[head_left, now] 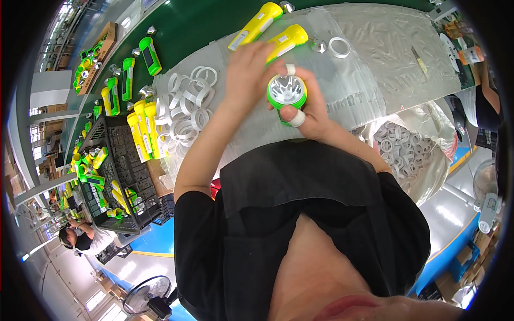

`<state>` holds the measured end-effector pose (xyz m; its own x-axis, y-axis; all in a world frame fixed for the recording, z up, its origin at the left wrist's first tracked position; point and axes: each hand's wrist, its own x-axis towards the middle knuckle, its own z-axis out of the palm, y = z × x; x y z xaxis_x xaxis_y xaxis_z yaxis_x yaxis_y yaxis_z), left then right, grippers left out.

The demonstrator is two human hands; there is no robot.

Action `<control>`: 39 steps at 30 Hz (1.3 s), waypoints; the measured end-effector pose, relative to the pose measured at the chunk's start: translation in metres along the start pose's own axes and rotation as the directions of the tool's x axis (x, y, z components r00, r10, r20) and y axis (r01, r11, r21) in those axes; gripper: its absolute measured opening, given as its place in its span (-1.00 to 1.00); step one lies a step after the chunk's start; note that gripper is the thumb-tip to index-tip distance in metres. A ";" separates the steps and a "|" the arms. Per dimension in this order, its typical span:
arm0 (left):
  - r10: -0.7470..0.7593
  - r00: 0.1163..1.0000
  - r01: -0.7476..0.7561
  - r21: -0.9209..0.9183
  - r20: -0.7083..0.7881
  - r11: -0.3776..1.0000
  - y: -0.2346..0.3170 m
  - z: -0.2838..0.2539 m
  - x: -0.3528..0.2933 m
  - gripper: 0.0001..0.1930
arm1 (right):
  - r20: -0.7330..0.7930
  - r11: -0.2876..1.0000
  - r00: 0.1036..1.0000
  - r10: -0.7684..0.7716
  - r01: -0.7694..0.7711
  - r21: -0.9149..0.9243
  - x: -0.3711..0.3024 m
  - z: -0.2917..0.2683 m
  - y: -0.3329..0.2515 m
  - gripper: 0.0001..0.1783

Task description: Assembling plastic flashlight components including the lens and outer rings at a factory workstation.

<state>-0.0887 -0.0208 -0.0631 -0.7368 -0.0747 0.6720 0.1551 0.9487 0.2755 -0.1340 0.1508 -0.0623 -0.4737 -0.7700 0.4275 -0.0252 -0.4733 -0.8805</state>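
Note:
My right hand (pixel 315 107) is closed around a green-and-yellow flashlight (pixel 287 92), whose round reflector end faces up. White tape wraps its thumb and a finger. My left hand (pixel 247 68) reaches over the table just beside that flashlight, near its far rim. Its fingertips are partly hidden, so its grip does not show. Beyond my hands lie two yellow flashlights, one (pixel 257 25) farther back and one (pixel 287 41) nearer. A single white ring (pixel 339 47) and a small silver reflector (pixel 318 46) lie to their right.
A pile of white rings (pixel 187 101) spreads left of my left arm. Yellow flashlights (pixel 142 128) stand by a black crate (pixel 131 160). An open bag of rings (pixel 407 147) hangs at the right. A knife (pixel 419 61) lies on the table, and a person (pixel 88 238) sits far left.

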 end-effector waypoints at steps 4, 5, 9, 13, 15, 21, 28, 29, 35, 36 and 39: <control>-0.080 0.946 0.163 -0.250 0.313 0.955 0.023 0.024 -0.005 -0.48 | -0.047 0.992 0.993 -0.106 0.103 -0.072 -0.010 -0.010 0.005 -0.22; -0.062 0.949 0.122 -0.176 0.309 0.977 0.019 0.033 -0.013 -0.49 | -0.085 0.989 0.986 -0.145 0.142 -0.040 -0.015 -0.010 0.003 -0.21; -0.082 0.960 0.135 -0.188 0.268 0.973 0.022 0.041 -0.010 -0.52 | -0.324 0.980 0.928 -0.184 0.150 -0.127 -0.023 -0.021 -0.021 -0.19; -0.123 0.951 0.189 -0.220 0.283 0.957 0.023 0.039 -0.011 -0.53 | -0.365 0.980 0.911 -0.193 0.158 -0.124 -0.027 -0.042 -0.029 -0.28; -0.131 0.950 0.198 -0.221 0.283 0.955 0.022 0.039 -0.011 -0.53 | -0.370 0.984 0.914 -0.168 0.132 -0.121 -0.027 -0.044 -0.031 -0.30; -0.150 0.955 0.213 -0.243 0.255 0.946 0.018 0.039 -0.015 -0.53 | -0.346 0.974 0.926 -0.153 0.083 -0.209 -0.021 -0.036 -0.033 -0.25; -0.237 0.929 0.335 -0.379 0.284 0.862 0.020 0.031 -0.015 -0.59 | -0.328 0.979 0.936 -0.130 0.069 -0.191 -0.020 -0.034 -0.031 -0.22; -0.217 0.942 0.302 -0.370 0.254 0.878 0.020 0.030 -0.016 -0.59 | -0.314 0.984 0.943 -0.115 0.065 -0.163 -0.021 -0.034 -0.031 -0.23; -0.432 0.865 0.476 -0.694 0.257 0.540 0.033 0.009 -0.003 -0.62 | -0.226 0.995 0.973 -0.044 0.021 -0.103 -0.020 -0.034 -0.032 -0.26; -0.428 0.867 0.473 -0.694 0.255 0.544 0.036 0.001 0.001 -0.62 | -0.226 0.994 0.973 -0.049 0.026 -0.103 -0.019 -0.035 -0.032 -0.26; -0.348 0.916 0.341 -0.841 0.198 0.420 0.048 -0.025 0.010 -0.60 | -0.154 0.991 0.987 0.041 -0.059 -0.117 -0.014 -0.034 -0.033 -0.26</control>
<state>-0.0725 0.0167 -0.0258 -0.8593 -0.3382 0.3837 0.3669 0.1150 0.9231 -0.1565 0.1918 -0.0461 -0.6040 -0.7138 0.3546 -0.1001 -0.3735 -0.9222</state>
